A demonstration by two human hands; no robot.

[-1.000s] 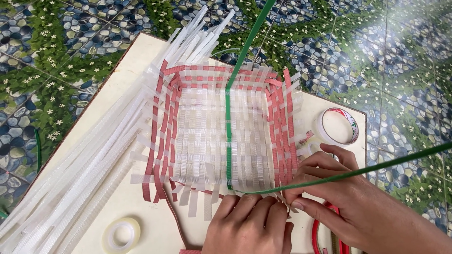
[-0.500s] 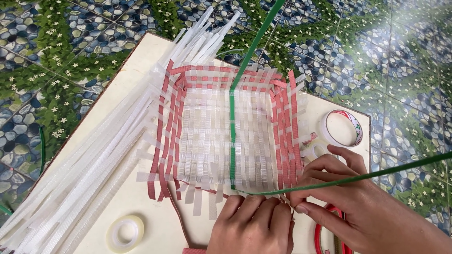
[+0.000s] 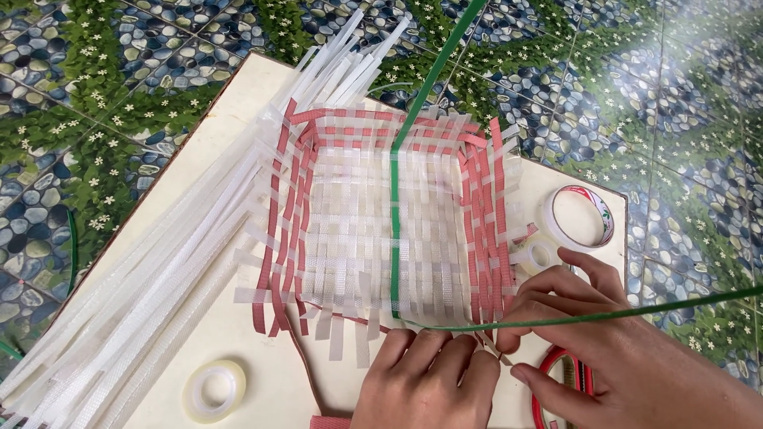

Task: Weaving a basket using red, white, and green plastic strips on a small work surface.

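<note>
A square woven basket (image 3: 350, 230) of translucent white strips with red strips in its walls lies on a cream board (image 3: 262, 373). A green strap (image 3: 395, 238) runs down its middle, bends at the near edge and goes off to the right. My left hand (image 3: 429, 381) presses fingertips on the near rim by that bend. Just to its right, my right hand (image 3: 604, 349) pinches the green strap next to the basket's near right corner.
A bundle of long white strips (image 3: 151, 294) lies along the board's left side. A clear tape roll (image 3: 213, 389) sits at the front left, a larger tape roll (image 3: 579, 216) at the right. Red-handled scissors (image 3: 556, 373) lie under my right hand. Patterned floor surrounds the board.
The basket and board have shifted slightly in view. Both hands stay at the near rim, with my right hand's fingers a little more spread over the green strap.
</note>
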